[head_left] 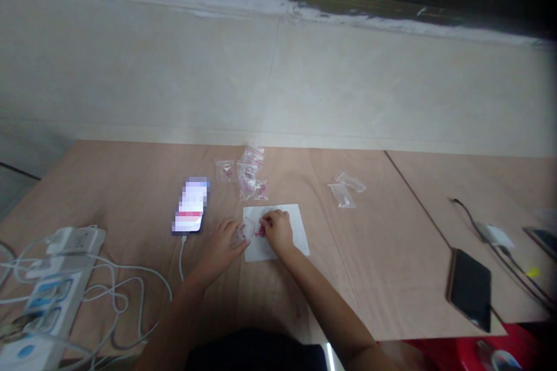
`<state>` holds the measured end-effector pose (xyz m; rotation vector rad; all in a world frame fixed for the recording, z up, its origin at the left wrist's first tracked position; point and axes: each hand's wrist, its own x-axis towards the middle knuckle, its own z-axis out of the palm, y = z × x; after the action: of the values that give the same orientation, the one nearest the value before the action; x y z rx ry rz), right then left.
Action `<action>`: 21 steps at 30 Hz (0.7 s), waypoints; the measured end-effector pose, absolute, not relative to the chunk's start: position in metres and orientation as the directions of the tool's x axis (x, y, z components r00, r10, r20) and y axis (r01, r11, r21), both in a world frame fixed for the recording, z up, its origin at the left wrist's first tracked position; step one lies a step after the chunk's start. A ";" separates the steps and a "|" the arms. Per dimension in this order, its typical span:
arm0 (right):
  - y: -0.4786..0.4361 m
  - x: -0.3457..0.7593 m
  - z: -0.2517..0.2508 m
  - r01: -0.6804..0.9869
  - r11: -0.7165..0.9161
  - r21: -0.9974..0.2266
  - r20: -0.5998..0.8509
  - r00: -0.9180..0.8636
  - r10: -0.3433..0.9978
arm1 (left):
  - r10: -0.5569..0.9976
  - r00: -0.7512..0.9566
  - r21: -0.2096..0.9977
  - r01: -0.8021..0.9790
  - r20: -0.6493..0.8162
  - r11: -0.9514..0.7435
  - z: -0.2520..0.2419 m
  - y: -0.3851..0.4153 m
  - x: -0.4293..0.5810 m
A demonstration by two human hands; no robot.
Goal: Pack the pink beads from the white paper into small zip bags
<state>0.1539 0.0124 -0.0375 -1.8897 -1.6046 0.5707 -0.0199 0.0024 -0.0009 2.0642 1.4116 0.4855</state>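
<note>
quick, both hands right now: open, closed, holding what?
Left hand: closed on a small clear bag.
Right hand: fingertips at the pink pieces on the white sheet; grip cannot be told.

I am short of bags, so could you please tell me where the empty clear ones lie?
In the head view, the empty clear bags lie on the table, right of the white paper and beyond the right hand.

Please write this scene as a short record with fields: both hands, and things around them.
left hand: holds a small clear bag
right hand: fingers on pink beads, on white paper
behind paper: pile of filled bags
right of paper: empty bags
left of paper: lit phone, cable, power strip
surface: wooden table
</note>
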 end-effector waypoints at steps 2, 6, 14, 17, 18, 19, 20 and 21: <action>0.015 0.156 -0.036 0.711 -0.104 -0.695 0.048 0.190 0.981 | 0.930 0.365 0.645 0.719 -0.033 -0.259 0.001 0.004 -0.020; 0.012 0.162 -0.021 0.656 -0.118 -0.746 0.056 0.239 0.969 | 0.933 0.358 0.654 0.716 -0.042 -0.245 0.004 0.005 -0.018; -0.024 0.142 0.021 0.512 0.111 -0.852 0.178 0.084 0.980 | 0.918 0.392 0.655 0.709 -0.060 -0.260 0.004 -0.001 -0.009; -0.027 0.151 0.012 0.502 0.071 -0.862 0.158 0.132 0.979 | 0.915 0.397 0.661 0.705 -0.066 -0.259 0.005 -0.002 -0.010; -0.026 0.157 0.006 0.520 0.037 -0.853 0.147 0.171 0.974 | 0.917 0.392 0.660 0.707 -0.068 -0.253 0.006 -0.002 -0.011; -0.024 0.163 -0.001 0.551 -0.004 -0.834 0.134 0.210 0.969 | 0.920 0.386 0.659 0.711 -0.071 -0.247 0.006 -0.002 -0.012; -0.022 0.169 -0.009 0.594 -0.051 -0.803 0.119 0.244 0.962 | 0.922 0.380 0.657 0.714 -0.075 -0.241 0.006 -0.002 -0.013; -0.020 0.175 -0.016 0.637 -0.095 -0.765 0.100 0.263 0.960 | 0.924 0.374 0.655 0.718 -0.078 -0.235 0.005 -0.002 -0.014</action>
<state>0.1746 -0.0202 -0.0165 -1.8159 -1.4536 0.5692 -0.0143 -0.0018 0.0054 2.0280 1.4100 0.4376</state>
